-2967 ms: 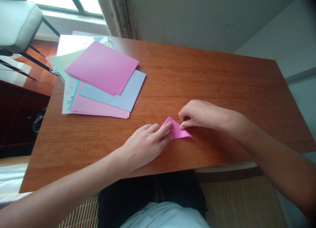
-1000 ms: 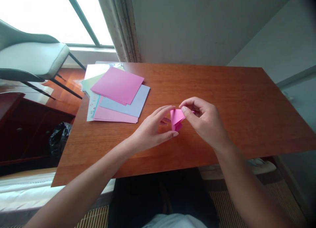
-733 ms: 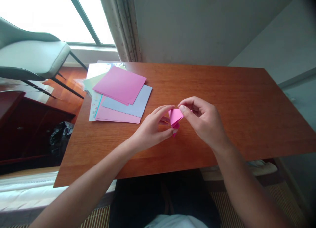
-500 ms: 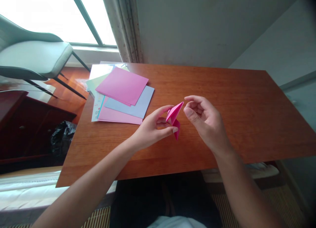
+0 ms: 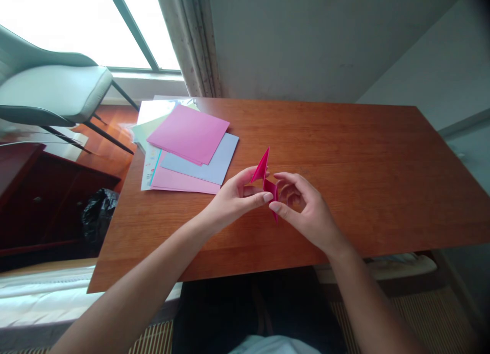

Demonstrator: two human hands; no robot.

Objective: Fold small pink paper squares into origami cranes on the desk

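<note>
A bright pink piece of folded paper [image 5: 270, 186] is held above the table, with a pointed flap sticking up at its upper left and a sharp tip hanging below. My left hand [image 5: 242, 195] grips it from the left, thumb across the near side and fingers behind. At its right edge my right hand [image 5: 302, 206] closes in with thumb and fingertips against the paper. The fingers hide part of the folds, and exactly where the right fingertips pinch is hard to see.
On the wooden table [image 5: 344, 155], a pile of pink paper sheets [image 5: 189, 133] and a light blue sheet [image 5: 214, 160] lies at the left. A grey chair [image 5: 53, 88] stands by the window, and a black plastic bag [image 5: 97, 211] sits left of the table.
My right hand has moved left and down from beside the paper to its right edge. The pink paper has turned, its upper flap now pointing more upright.
</note>
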